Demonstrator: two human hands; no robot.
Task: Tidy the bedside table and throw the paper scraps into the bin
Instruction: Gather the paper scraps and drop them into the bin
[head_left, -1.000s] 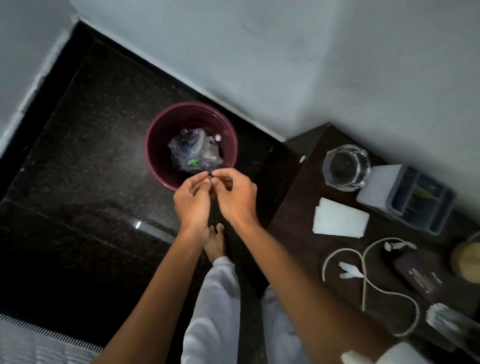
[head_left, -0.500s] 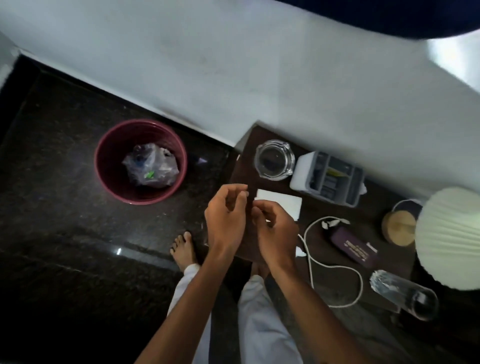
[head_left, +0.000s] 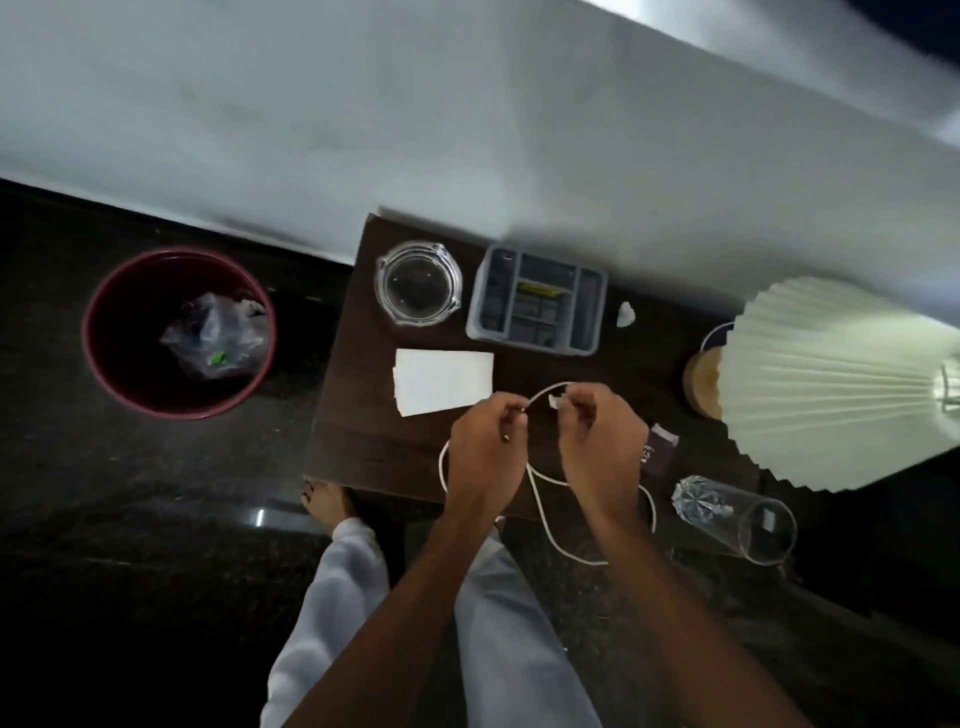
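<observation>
On the dark wooden bedside table a white cable lies in loops. My left hand pinches the cable near its raised arc. Just beside it, my right hand holds a small paper scrap at its fingertips. Another scrap lies by the grey organiser, and one rests on a dark purple item. The maroon bin stands on the floor left of the table with a plastic bag inside.
A glass ashtray and a folded white paper sit on the table's left half. A pleated lamp shade overhangs the right side above a wooden disc. A glass tumbler lies on its side. My bare foot is by the table's corner.
My hands left the spot over the bin and moved right over the table. They now pinch the cable and a scrap. The view swung right to the table.
</observation>
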